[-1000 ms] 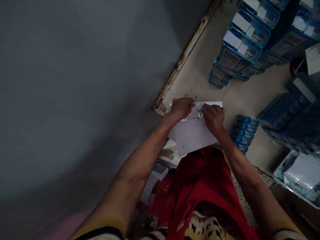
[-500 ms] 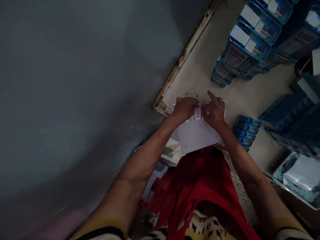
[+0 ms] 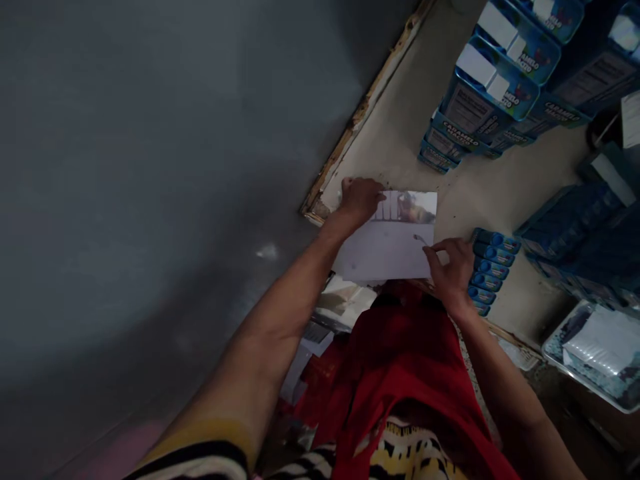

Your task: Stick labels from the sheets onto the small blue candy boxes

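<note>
A white sheet of paper (image 3: 385, 251), its upper band printed with a dark picture and pale stripes, lies at the table's near corner and hangs slightly over the edge. My left hand (image 3: 361, 199) is closed at the sheet's upper left edge, its fingertips on the paper. Over the sheet's right side, my right hand (image 3: 453, 268) pinches a small thin curled strip (image 3: 420, 238) between thumb and forefinger. What the strip is made of cannot be made out.
Stacked blue candy boxes (image 3: 493, 87) stand beyond the sheet. A row of small blue packs (image 3: 493, 270) sits right of my right hand. Farther right is a clear tray (image 3: 595, 357) with a wrapped white bundle. A grey wall (image 3: 150, 167) rises at left, beside the table's chipped edge (image 3: 360, 113).
My right hand has moved from beside my left hand toward me and right, with the thin strip in its pinch. The sheet has turned slightly, and its printed band shows more.
</note>
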The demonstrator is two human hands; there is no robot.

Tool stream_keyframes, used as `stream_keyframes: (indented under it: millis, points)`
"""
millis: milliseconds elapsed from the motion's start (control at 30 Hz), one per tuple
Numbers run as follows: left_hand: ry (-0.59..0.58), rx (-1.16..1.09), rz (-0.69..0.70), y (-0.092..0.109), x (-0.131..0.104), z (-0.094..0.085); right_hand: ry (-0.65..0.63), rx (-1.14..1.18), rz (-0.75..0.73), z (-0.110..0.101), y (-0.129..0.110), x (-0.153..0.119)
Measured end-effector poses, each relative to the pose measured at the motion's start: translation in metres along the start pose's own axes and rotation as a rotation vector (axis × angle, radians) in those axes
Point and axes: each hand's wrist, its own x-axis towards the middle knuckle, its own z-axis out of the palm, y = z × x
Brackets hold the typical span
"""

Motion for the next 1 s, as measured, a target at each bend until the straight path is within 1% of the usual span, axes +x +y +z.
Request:
stream_keyframes:
  millis: [67,133,167,200,233,267,333,367,400,433,467,500,567,667,733,800,900,1000]
  points:
    - [0.158,-0.034,0.024,0.003,-0.01,0.0,0.035,0.203,0.215,-0.011,0.0,-0.004]
    - [0.297,-0.159,0.025,0.012,-0.031,0.003,0.031,0.41,0.41,-0.023,-0.002,-0.006]
    - [0.335,-0.27,0.009,0.02,-0.044,0.007,0.02,0.495,0.475,-0.029,-0.002,-0.007]
    - [0.34,-0.413,-0.019,0.029,-0.057,0.011,0.014,0.558,0.516,-0.035,-0.003,-0.008]
    - [0.308,-0.583,-0.052,0.039,-0.07,0.017,0.014,0.596,0.541,-0.041,-0.003,-0.009]
    - [0.239,-0.772,-0.079,0.05,-0.081,0.023,0.016,0.611,0.554,-0.046,-0.003,-0.01]
    - [0.013,-1.126,-0.103,0.073,-0.097,0.035,0.012,0.6,0.57,-0.056,-0.002,-0.015]
    - [-0.111,-1.251,-0.101,0.083,-0.102,0.041,0.012,0.589,0.576,-0.06,-0.001,-0.017]
    - [-0.207,-1.33,-0.098,0.093,-0.104,0.046,0.013,0.578,0.579,-0.063,0.001,-0.02]
    - [-0.263,-1.367,-0.1,0.101,-0.105,0.05,0.017,0.57,0.583,-0.065,0.003,-0.023]
    - [-0.286,-1.378,-0.11,0.109,-0.104,0.054,0.024,0.565,0.59,-0.067,0.006,-0.026]
    - [-0.281,-1.377,-0.125,0.116,-0.103,0.057,0.037,0.565,0.605,-0.069,0.01,-0.029]
    - [-0.235,-1.358,-0.135,0.129,-0.101,0.061,0.084,0.582,0.65,-0.073,0.021,-0.032]
    - [-0.186,-1.252,-0.066,0.154,-0.096,0.063,0.205,0.566,0.683,-0.083,0.045,-0.028]
    - [-0.144,-1.132,-0.009,0.174,-0.089,0.063,0.292,0.444,0.632,-0.092,0.063,-0.019]
    - [-0.087,-1.017,0.009,0.192,-0.079,0.063,0.342,0.27,0.551,-0.098,0.08,-0.006]
    - [-0.027,-0.919,-0.024,0.207,-0.059,0.067,0.315,0.091,0.454,-0.101,0.097,0.013]
    - [-0.004,-0.894,-0.036,0.208,-0.045,0.074,0.278,0.012,0.424,-0.096,0.105,0.025]
